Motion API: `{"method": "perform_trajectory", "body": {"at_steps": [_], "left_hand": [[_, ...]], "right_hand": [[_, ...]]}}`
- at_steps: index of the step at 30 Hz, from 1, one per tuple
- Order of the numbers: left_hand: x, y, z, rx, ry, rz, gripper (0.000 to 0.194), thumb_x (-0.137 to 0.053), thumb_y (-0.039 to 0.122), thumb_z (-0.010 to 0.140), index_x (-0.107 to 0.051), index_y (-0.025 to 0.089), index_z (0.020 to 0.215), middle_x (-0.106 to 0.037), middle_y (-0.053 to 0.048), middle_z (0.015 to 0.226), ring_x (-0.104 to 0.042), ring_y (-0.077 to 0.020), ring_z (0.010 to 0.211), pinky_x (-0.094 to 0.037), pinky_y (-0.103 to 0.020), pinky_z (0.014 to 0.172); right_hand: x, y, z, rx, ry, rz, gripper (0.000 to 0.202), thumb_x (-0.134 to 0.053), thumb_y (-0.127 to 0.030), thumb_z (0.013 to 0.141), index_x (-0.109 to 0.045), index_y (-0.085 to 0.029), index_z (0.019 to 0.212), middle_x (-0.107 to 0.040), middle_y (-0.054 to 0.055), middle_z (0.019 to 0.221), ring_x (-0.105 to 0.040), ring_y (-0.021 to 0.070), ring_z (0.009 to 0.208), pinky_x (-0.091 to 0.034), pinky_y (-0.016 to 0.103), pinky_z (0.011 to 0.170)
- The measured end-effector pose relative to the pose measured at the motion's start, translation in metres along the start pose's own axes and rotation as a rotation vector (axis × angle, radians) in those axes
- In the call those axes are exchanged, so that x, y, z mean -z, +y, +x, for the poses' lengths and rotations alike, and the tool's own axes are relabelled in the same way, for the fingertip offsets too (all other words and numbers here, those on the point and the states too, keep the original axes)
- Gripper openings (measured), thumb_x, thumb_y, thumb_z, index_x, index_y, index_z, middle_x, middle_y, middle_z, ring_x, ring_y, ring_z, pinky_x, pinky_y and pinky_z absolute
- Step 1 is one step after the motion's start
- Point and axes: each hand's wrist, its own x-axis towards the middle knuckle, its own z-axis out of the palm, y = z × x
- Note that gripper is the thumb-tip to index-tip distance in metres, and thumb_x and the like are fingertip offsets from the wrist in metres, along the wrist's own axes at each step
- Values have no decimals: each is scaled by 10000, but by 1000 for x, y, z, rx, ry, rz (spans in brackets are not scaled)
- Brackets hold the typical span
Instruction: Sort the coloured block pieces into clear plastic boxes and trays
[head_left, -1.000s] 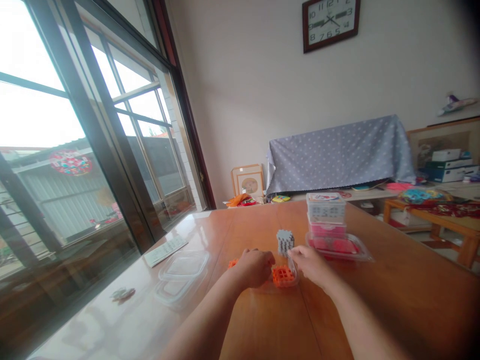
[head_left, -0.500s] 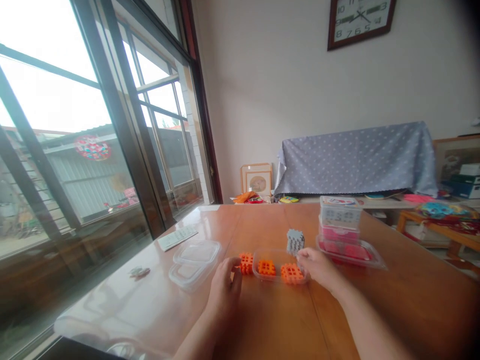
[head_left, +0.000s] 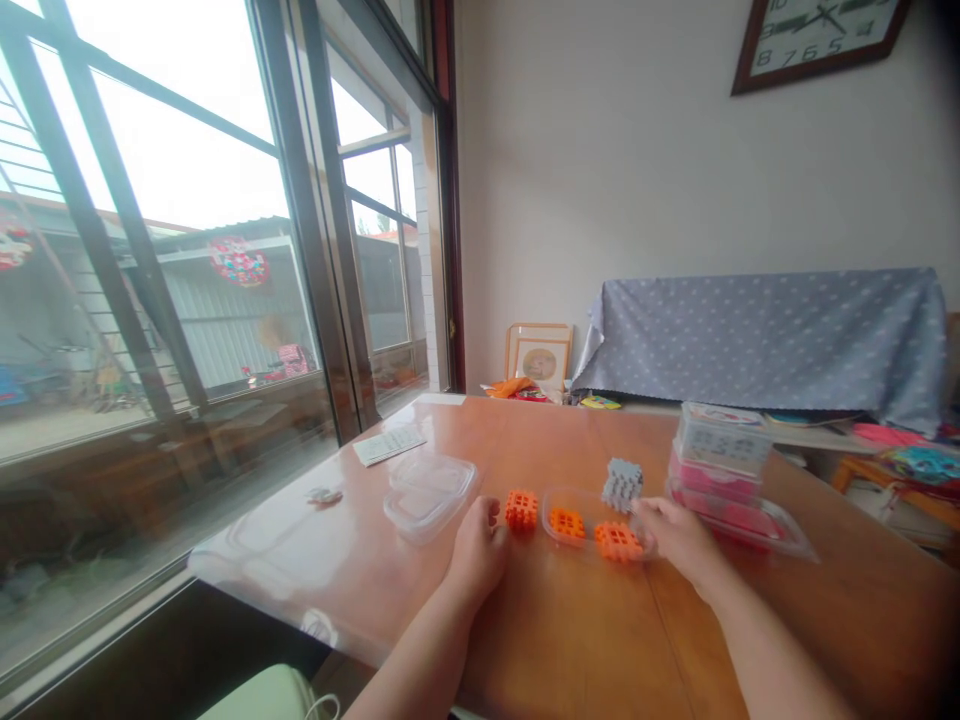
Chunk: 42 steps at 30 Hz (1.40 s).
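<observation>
My left hand (head_left: 480, 545) rests on the table with loosely curled fingers, thumb and fingertips a little apart, and nothing visible in them. Just right of it, a stack of orange interlocking plastic pieces (head_left: 521, 510) stands on the table. A shallow clear plastic container (head_left: 583, 541) holds an orange lattice piece (head_left: 567, 522) and a larger orange bundle (head_left: 617, 541). My right hand (head_left: 671, 530) pinches the container's right rim. Behind that rim stands a stack of grey interlocking pieces (head_left: 623, 484).
Clear plastic lids (head_left: 431, 495) lie left of my left hand, with a printed sheet (head_left: 390, 444) behind them and a small object (head_left: 324, 496) farther left. Stacked boxes (head_left: 720, 460) stand at the right on a clear tray (head_left: 799, 540). A pale green seat (head_left: 262, 695) is below the table's left edge.
My left hand has drawn off the orange stack, leaving a small gap. The right hand stays at the container's rim. The camera view has turned left.
</observation>
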Motion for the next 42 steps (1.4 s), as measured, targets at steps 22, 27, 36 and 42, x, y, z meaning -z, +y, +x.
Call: {"method": "perform_trajectory", "body": {"at_steps": [22,27,36,42], "left_hand": [[-18,-17,36,155,28,-255,250,-499,137,853,-578,166,1088,-693,-128,1182,-650,-228,1142,-488,-384,1032],[-17,-10,46,131,-4,-281,257,-472,182,883,-580,160,1115,-687,-141,1209,-643,-233,1170,-487,-382,1041],[0,-8,42,6,-281,-231,753,-752,293,726,-482,181,1420,-514,-174,1495,-520,-329,1353,-434,-436,1117],[-2,-18,41,-93,-310,-41,938,-835,253,585,-481,205,1453,-590,-179,1390,-492,-396,1342,-349,-547,1153]], "right_hand": [[12,16,5,11,258,-190,560,-450,-720,883,-615,-228,673,-667,41,599,-595,230,628,-406,332,625],[16,16,5,-5,319,-165,536,-490,-713,878,-676,-224,761,-709,40,665,-598,230,637,-396,326,604],[16,2,-3,58,345,-165,538,-483,-714,894,-618,-230,702,-681,29,640,-584,219,623,-401,320,615],[7,-11,-11,134,341,-105,511,-497,-697,890,-663,-220,815,-694,39,691,-611,223,672,-446,307,650]]}}
